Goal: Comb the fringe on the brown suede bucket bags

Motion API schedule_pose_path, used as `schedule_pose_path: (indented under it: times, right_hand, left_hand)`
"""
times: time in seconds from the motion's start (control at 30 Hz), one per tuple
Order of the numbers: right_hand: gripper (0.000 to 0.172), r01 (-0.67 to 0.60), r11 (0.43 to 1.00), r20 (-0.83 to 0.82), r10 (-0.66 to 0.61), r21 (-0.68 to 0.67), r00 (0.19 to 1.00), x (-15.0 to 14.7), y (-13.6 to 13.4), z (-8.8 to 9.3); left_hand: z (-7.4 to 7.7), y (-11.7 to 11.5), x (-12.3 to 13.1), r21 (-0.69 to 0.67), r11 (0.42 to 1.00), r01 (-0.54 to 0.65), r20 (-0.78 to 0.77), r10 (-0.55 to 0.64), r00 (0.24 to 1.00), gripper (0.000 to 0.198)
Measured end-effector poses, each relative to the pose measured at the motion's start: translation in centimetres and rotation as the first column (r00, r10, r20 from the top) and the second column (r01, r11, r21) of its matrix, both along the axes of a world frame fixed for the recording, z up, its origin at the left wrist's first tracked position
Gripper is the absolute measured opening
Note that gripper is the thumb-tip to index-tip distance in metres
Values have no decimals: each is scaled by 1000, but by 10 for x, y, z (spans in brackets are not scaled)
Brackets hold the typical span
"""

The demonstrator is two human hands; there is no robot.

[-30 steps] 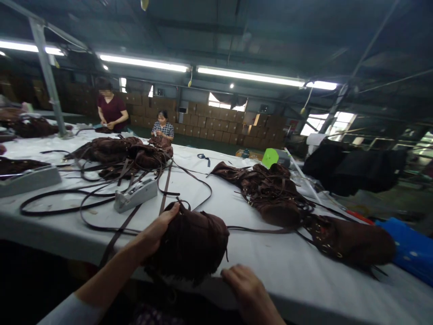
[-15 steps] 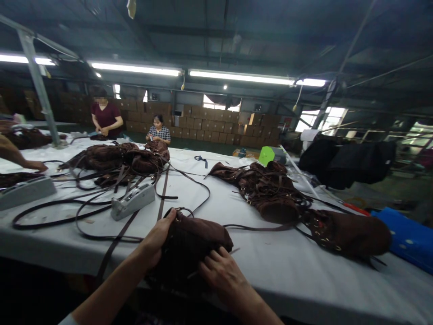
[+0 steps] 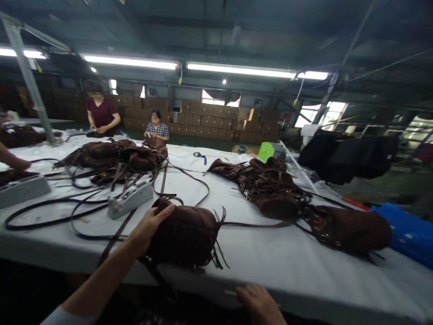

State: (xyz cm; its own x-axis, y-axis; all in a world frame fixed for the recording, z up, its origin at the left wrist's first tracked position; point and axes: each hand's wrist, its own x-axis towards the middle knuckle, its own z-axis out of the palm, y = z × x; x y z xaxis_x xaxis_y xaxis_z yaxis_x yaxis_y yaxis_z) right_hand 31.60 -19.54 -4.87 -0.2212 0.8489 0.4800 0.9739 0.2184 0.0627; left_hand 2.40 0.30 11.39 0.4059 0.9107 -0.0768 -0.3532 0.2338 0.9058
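A dark brown fringed suede bag [image 3: 184, 237] lies near the front edge of the white table [image 3: 287, 262]. My left hand [image 3: 147, 228] grips its left side, thumb on top and fingers wrapped round the bag. My right hand [image 3: 259, 303] is low at the table's front edge, apart from the bag; its fingers are curled and partly out of view, and I cannot see whether they hold anything.
A grey tape dispenser [image 3: 130, 198] and long brown straps [image 3: 67, 212] lie left of the bag. Piles of brown bags [image 3: 270, 189] [image 3: 111, 155] lie further back, another bag [image 3: 348, 230] at right. A blue sheet [image 3: 406, 234] lies far right. Two people [image 3: 101, 115] work at the far end; another person's arm [image 3: 11, 160] reaches in at left.
My right hand has left the bag's top and dropped below the table's front edge. The bag has shifted slightly away, its fringe now hanging free at its right side.
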Motion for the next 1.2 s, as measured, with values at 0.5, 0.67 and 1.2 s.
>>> schedule_pose_path:
  times: [0.5,0.67,1.2]
  right_hand:
    - [10,-147,968,-20,146,-203,989,-98,77,86]
    - [26,-200,936,-120,172,-290,978,-90,53,69]
    - [20,12,993,-700,72,114,711,-41,25,89]
  left_hand:
    - [-17,-19,21,-67,995,-71,96,78,992,29]
    - [-33,-16,23,-178,976,-125,177,156,972,19]
    - [-21,-19,27,-170,984,55,99,-38,994,27]
